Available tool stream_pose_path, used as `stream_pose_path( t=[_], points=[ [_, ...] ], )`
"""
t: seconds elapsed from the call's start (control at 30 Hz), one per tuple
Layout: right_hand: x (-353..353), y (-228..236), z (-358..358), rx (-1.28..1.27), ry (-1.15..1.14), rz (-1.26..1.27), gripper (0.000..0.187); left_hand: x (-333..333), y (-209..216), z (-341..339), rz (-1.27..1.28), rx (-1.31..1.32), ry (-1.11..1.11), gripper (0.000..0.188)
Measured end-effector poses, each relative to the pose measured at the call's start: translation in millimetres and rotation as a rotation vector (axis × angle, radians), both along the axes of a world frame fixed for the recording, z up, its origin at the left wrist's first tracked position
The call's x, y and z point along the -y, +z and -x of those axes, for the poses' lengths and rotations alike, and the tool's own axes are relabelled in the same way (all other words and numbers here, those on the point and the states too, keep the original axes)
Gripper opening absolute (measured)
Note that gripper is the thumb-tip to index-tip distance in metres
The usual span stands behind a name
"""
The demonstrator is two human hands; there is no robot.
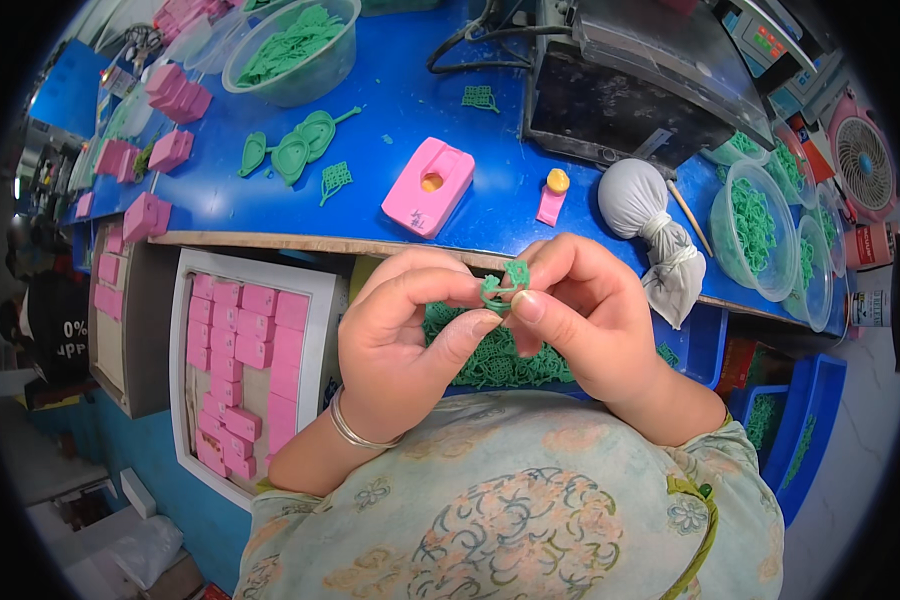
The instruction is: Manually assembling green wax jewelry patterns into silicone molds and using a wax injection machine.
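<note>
My left hand [407, 325] and my right hand [595, 325] meet near the table's front edge. Thumbs and fingertips of both pinch a small green wax piece [496, 299], which looks ring-shaped with a square lattice end; the fingers partly hide it. Directly below, a heap of green lattice pieces [510, 362] lies in a container, partly covered by my hands. Beyond my hands on the blue table sits a pink mold block [429, 192] with a round yellowish hole. Right of it lies a small pink part with a yellow knob [555, 190].
A tied grey-white cloth pouch [635, 205] lies beside a wooden stick [692, 218]. Clear tubs of green pieces [755, 235] stand at right; another tub [295, 60] stands far left. A white-framed tray [200, 430] holds pink blocks. A black machine [630, 100] stands behind.
</note>
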State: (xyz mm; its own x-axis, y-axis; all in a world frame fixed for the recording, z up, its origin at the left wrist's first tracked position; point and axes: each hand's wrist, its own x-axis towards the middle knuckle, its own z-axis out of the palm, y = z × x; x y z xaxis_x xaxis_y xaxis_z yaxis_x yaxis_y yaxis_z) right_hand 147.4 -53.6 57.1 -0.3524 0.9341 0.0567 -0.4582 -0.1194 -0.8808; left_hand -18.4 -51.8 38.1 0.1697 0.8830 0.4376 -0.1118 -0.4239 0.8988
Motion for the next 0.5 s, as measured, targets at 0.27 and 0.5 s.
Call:
stream_pose_path(
  t=[0.27, 0.5],
  points=[
    [-1.6, -7.1, -0.5, -0.063, 0.037, 0.072, 0.013, 0.8, -0.3, -1.5, 0.129, 0.113, -0.100, 0.014],
    [-1.7, -6.8, 1.4, -0.113, 0.054, 0.060, 0.011, 3.8, 2.1, -4.4, 0.222, 0.015, -0.182, 0.012]
  ],
)
